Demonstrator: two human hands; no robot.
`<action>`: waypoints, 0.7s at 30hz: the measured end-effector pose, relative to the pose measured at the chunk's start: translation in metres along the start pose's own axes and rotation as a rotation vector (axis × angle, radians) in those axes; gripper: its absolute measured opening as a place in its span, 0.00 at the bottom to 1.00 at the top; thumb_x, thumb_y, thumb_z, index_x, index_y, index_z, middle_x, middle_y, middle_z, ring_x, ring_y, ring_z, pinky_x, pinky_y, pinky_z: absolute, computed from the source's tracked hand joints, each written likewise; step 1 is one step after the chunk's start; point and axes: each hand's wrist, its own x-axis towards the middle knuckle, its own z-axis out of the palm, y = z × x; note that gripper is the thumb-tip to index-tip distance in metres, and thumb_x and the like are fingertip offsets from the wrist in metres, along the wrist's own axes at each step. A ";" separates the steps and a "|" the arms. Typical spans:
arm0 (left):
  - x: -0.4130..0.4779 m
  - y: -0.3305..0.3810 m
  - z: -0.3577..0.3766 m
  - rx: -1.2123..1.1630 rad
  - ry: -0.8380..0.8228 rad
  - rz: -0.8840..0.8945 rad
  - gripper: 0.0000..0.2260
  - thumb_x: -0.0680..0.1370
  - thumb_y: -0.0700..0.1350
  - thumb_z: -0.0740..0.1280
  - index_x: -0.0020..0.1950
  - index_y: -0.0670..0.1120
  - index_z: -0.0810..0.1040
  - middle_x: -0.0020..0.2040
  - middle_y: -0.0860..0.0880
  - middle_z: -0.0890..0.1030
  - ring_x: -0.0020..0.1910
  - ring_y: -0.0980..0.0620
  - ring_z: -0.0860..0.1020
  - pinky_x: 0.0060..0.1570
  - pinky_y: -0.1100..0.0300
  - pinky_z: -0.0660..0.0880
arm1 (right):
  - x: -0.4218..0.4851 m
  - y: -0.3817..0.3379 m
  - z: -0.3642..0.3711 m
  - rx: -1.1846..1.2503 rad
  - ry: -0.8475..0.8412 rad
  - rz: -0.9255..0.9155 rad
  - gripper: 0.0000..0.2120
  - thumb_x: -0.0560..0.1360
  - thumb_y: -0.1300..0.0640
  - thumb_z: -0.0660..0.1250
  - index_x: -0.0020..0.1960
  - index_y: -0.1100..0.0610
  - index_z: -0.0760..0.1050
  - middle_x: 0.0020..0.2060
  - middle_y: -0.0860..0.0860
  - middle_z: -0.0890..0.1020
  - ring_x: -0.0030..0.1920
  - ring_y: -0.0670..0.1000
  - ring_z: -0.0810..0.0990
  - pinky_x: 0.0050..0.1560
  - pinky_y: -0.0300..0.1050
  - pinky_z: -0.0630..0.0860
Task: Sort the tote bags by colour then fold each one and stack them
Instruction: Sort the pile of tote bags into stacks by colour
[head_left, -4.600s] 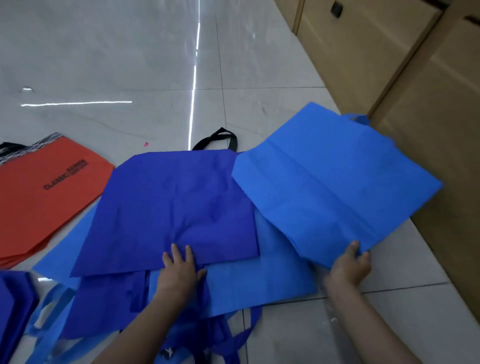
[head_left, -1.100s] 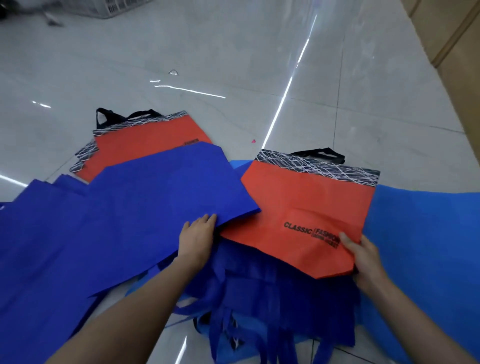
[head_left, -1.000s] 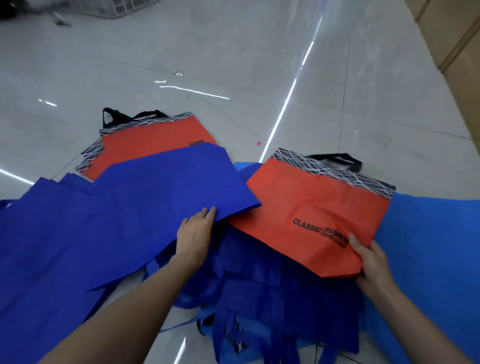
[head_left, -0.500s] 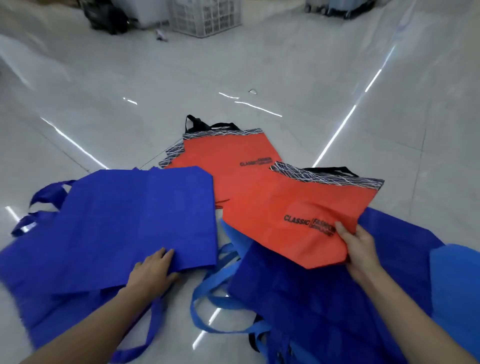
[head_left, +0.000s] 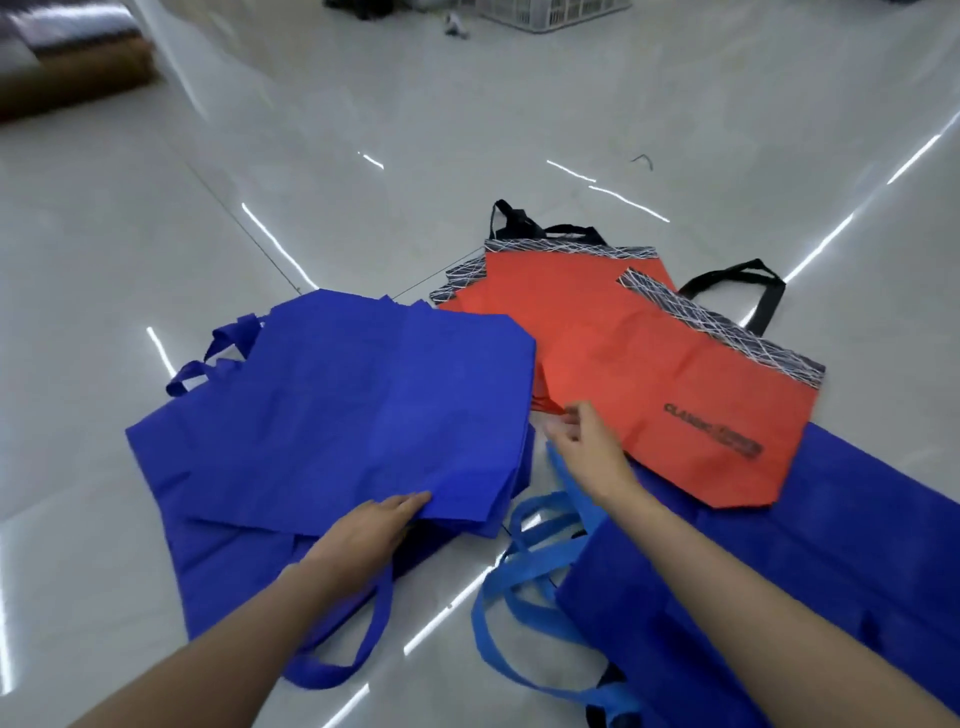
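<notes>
The top dark blue tote bag (head_left: 353, 415) lies flat on a pile of dark blue bags at the left. My left hand (head_left: 371, 527) rests at its near edge with straight fingers touching the fabric. An orange-red tote bag (head_left: 696, 410) with black print and a patterned top band lies askew on another orange-red bag (head_left: 540, 291) behind it. My right hand (head_left: 587, 447) hovers at this bag's left edge, fingers loosely spread and holding nothing. More dark blue bags (head_left: 810, 561) lie under my right forearm, with light blue handles (head_left: 519, 577) sticking out.
Glossy white floor tiles (head_left: 363, 208) stretch out all around the bags. A white plastic crate (head_left: 550, 10) and dark clutter stand far back. A brown object (head_left: 72, 67) sits at the top left.
My right hand has laid the orange-red bag on the other orange-red bag and let go of it. The view has swung left. My left hand stays at the dark blue bag's edge.
</notes>
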 end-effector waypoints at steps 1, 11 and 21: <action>-0.007 -0.007 -0.002 0.000 0.023 0.051 0.21 0.82 0.42 0.53 0.75 0.54 0.58 0.73 0.55 0.65 0.64 0.50 0.71 0.62 0.62 0.66 | 0.004 -0.004 0.021 0.098 -0.055 0.071 0.18 0.76 0.57 0.67 0.63 0.63 0.68 0.55 0.51 0.75 0.57 0.51 0.74 0.58 0.46 0.70; -0.060 -0.083 0.007 0.297 0.029 -0.182 0.31 0.78 0.34 0.55 0.76 0.58 0.52 0.78 0.50 0.50 0.76 0.50 0.53 0.73 0.48 0.49 | 0.012 -0.013 0.055 0.394 0.090 0.376 0.14 0.69 0.68 0.69 0.55 0.62 0.74 0.50 0.55 0.80 0.47 0.55 0.78 0.51 0.49 0.76; -0.058 -0.052 0.010 -0.170 0.197 -0.599 0.22 0.82 0.54 0.51 0.73 0.48 0.61 0.77 0.43 0.53 0.75 0.45 0.53 0.72 0.46 0.52 | -0.098 -0.048 0.048 0.171 -0.629 0.575 0.15 0.78 0.48 0.64 0.55 0.60 0.72 0.41 0.56 0.84 0.33 0.53 0.81 0.28 0.38 0.71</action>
